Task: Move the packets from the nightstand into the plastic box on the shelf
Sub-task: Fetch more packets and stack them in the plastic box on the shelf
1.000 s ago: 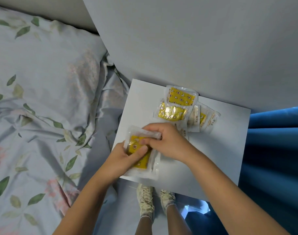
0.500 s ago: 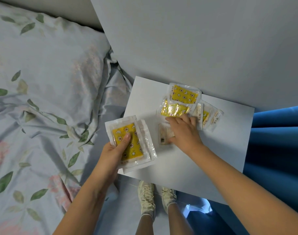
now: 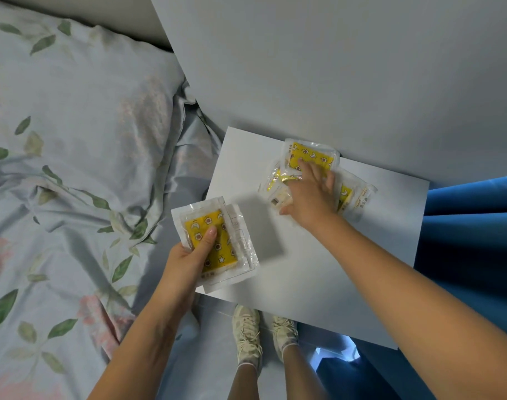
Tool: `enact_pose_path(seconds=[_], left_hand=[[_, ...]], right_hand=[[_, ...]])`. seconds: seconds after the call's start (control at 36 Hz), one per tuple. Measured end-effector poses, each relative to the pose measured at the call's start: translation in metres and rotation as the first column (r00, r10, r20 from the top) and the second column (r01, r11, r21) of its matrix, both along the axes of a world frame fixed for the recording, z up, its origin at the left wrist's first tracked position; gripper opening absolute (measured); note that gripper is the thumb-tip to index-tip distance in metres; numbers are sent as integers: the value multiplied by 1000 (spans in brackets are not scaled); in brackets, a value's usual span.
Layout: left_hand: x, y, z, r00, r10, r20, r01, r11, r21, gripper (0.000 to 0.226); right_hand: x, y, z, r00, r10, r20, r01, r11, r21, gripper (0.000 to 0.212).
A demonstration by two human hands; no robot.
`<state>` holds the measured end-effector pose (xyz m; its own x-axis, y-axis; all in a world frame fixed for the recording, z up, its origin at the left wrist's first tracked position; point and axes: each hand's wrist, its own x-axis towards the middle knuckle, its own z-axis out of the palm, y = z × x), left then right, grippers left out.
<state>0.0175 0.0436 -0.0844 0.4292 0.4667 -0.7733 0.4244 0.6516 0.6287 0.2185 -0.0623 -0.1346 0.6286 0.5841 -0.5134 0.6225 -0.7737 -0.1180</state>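
My left hand (image 3: 188,255) holds a small stack of clear packets with yellow printed contents (image 3: 217,241) above the near left corner of the white nightstand (image 3: 318,284), thumb on top. My right hand (image 3: 310,197) lies flat, fingers spread, on the pile of packets (image 3: 312,154) at the back of the nightstand by the wall. One packet (image 3: 359,194) sticks out to the right of that hand and another (image 3: 275,183) to its left. The plastic box and the shelf are out of view.
A bed with a leaf-patterned pillow and sheet (image 3: 73,168) lies to the left, touching the nightstand. A grey wall (image 3: 333,67) rises behind. A blue curtain (image 3: 471,241) hangs on the right. My feet in pale shoes (image 3: 246,333) stand below the nightstand's front edge.
My right hand has reached further back, from the packet near the middle onto the pile by the wall. My left hand keeps its stack, shifted slightly.
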Motion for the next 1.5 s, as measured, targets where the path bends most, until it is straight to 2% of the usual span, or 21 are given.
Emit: enact_pose_path(seconds=[0.33,0.44,0.5,0.58,0.81,0.97,1.08,1.17,1.25,1.36,1.42,1.5], left_hand=[[-1,-7,2,1000,3,-14,-3,1000,-20,18],[-2,-7,3,1000,24,-9,-24,999,-24,18],[-4,-7,3,1000,25,-9,-25,999,-26,18],[-7,-9,3,999,32,-14,-33,999,-37,18],[-12,-15,4,999,31,-18,-31,999,-39,17],[-14,-16,6,1000,21,-10,-22,999,-26,17],[-14,-15,7,1000,30,-2,-30,999,-23,19],[-15,-14,11,999,45,13,-44,999,-29,16],[-15,-16,21,999,24,27,-24,1000,-3,12],[-15,-19,42,997,-19,81,16,999,36,13],[-16,-21,57,992,-19,122,14,999,47,13],[-19,-22,81,984,-1,176,-13,997,80,16]], right_hand=[[-26,-12,-18,987,-44,155,23,991,134,40],[-33,-13,-22,976,4,216,-32,991,128,38],[-34,-13,-24,969,3,248,-48,984,174,38],[-35,-15,-25,971,-26,238,-38,964,264,41],[-35,-15,-16,981,-60,182,20,977,213,33],[-37,-16,-13,988,15,152,-49,973,226,37],[-39,-21,-9,987,-15,163,-33,957,288,33],[-42,-25,0,994,-71,83,38,940,339,37],[-46,-29,17,968,-202,-149,247,865,436,47],[-50,-38,45,876,-275,-397,457,736,499,44],[-53,-43,64,830,-282,-482,520,704,484,43],[-58,-51,95,705,-324,-631,664,615,426,36]])
